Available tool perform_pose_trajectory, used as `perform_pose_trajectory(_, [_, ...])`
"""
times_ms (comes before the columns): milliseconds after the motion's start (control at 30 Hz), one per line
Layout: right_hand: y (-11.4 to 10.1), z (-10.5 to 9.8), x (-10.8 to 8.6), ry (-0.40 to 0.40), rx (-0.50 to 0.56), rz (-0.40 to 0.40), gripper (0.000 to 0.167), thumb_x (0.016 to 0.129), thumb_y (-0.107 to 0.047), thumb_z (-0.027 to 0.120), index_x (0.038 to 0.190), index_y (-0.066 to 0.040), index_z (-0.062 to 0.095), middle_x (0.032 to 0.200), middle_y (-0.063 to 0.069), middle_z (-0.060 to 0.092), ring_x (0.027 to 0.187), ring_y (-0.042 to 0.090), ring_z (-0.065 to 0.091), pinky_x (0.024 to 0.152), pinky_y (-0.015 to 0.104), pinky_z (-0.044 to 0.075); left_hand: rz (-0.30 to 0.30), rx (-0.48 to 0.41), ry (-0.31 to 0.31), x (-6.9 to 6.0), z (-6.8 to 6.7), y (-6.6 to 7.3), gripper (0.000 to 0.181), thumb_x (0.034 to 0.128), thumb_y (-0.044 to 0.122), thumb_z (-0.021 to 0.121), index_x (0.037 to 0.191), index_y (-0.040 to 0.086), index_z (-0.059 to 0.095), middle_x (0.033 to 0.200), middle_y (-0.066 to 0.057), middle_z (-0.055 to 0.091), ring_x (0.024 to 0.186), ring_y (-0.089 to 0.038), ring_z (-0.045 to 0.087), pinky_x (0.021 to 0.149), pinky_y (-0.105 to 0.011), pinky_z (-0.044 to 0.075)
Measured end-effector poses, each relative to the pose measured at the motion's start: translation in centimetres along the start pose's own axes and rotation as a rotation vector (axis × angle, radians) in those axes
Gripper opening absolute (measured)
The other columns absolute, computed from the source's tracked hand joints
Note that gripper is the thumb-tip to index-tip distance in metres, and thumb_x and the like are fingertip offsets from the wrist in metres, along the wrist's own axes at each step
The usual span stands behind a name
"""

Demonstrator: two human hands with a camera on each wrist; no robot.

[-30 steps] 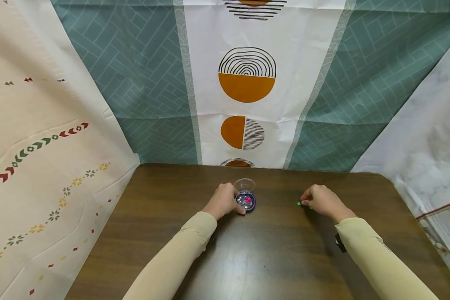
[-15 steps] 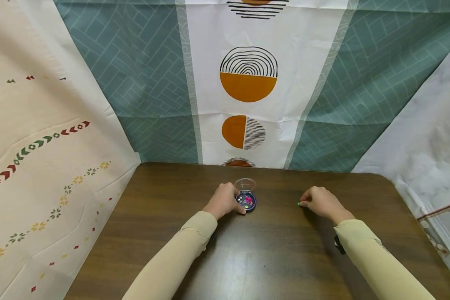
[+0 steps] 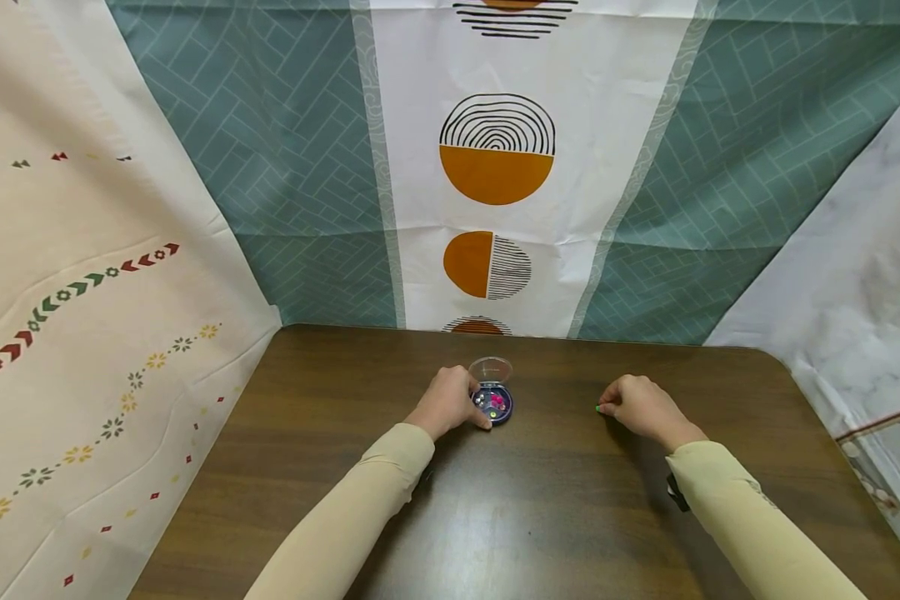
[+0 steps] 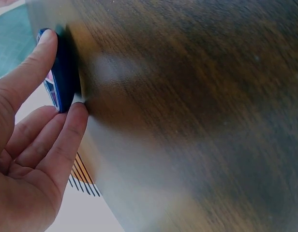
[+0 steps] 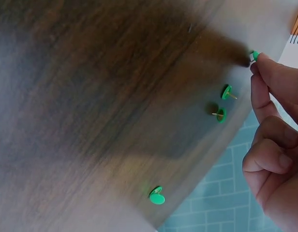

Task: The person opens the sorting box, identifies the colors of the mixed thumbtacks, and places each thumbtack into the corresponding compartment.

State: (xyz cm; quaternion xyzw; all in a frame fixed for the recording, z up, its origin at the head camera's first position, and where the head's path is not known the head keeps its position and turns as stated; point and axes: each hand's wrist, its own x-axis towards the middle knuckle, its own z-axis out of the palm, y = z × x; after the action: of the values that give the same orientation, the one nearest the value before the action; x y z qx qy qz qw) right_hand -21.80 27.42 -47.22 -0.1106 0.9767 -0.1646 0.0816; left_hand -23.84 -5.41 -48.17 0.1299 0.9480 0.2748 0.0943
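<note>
A round dark blue case (image 3: 499, 414) lies on the table, its clear lid (image 3: 491, 369) raised at the back and small pink, yellow and silvery pieces inside. My left hand (image 3: 448, 402) grips its left side; in the left wrist view the hand (image 4: 37, 150) has thumb and fingertips on opposite edges of the case (image 4: 67, 72). Farther right, my right hand (image 3: 645, 408) pinches a green thumbtack (image 3: 597, 408) at the tabletop. The right wrist view shows that tack (image 5: 255, 55) at the fingertips of the hand (image 5: 279, 145), its other fingers curled.
Near my right hand, more green thumbtacks lie on the wooden table (image 3: 525, 517): one (image 5: 227, 92), another (image 5: 221, 115), and green tack shapes (image 5: 157, 198) farther off. Patterned cloth (image 3: 315, 167) hangs behind the table, with pale cloths at both sides.
The right fingertips have shifted slightly down and now cover more of the green thumbtack. My left hand stays on the case, which has not visibly moved on the table.
</note>
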Motion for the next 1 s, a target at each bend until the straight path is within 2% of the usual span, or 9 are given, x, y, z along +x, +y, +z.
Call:
perform_pose_trajectory(333, [0.2,0.2,0.1,-0.004,-0.013,-0.006,0.005,0.082,-0.023,0.07,0.083,-0.019,0.073,0.086,-0.003,0.071,0.077,0.016,0.064,0.069,0.043,0.051,-0.018,-0.015,-0.01,-0.1,0.1,0.2,0.062,0.0495,0.038,0.092,0.101,0.009,0.073,0.101,-0.002,0.071,0.092,-0.016,0.061,0.087,-0.033,0.052])
perform_pose_trajectory(533, [0.2,0.1,0.0,-0.019,-0.026,0.007,0.008,0.084,-0.025,0.069,0.08,-0.019,0.071,0.082,-0.005,0.07,0.069,0.011,0.058,0.065,0.037,0.048,-0.031,-0.037,-0.019,-0.2,0.0,0.3,0.059,0.0507,0.036,0.091,0.1,0.009,0.073,0.1,-0.002,0.071,0.09,-0.015,0.06,0.087,-0.033,0.052])
perform_pose_trajectory(700, [-0.2,0.0,0.1,-0.055,0.0,0.025,0.011,0.086,-0.028,0.067,0.084,-0.019,0.071,0.084,-0.006,0.069,0.068,0.01,0.055,0.063,0.033,0.046,-0.032,-0.046,-0.035,-0.2,-0.1,0.3,0.06,0.0514,0.036,0.091,0.101,0.009,0.072,0.101,-0.002,0.071,0.091,-0.015,0.06,0.087,-0.034,0.052])
perform_pose_trajectory(867, [-1.1,-0.2,0.4,-0.019,0.061,-0.003,0.013,0.087,-0.03,0.065,0.089,-0.018,0.072,0.087,-0.006,0.07,0.074,0.009,0.059,0.067,0.032,0.048,-0.033,-0.049,-0.035,-0.2,-0.2,0.2,0.06,0.0518,0.036,0.091,0.102,0.009,0.072,0.103,-0.003,0.07,0.093,-0.016,0.061,0.088,-0.034,0.052])
perform_pose_trajectory(1000, [-2.1,-0.4,0.8,0.014,0.104,-0.042,0.014,0.089,-0.027,0.064,0.092,-0.016,0.072,0.09,-0.003,0.071,0.074,0.009,0.059,0.065,0.03,0.047,-0.039,-0.051,-0.031,-0.1,-0.2,0.1,0.06,0.0517,0.037,0.091,0.102,0.009,0.072,0.103,-0.003,0.07,0.093,-0.016,0.06,0.088,-0.034,0.052])
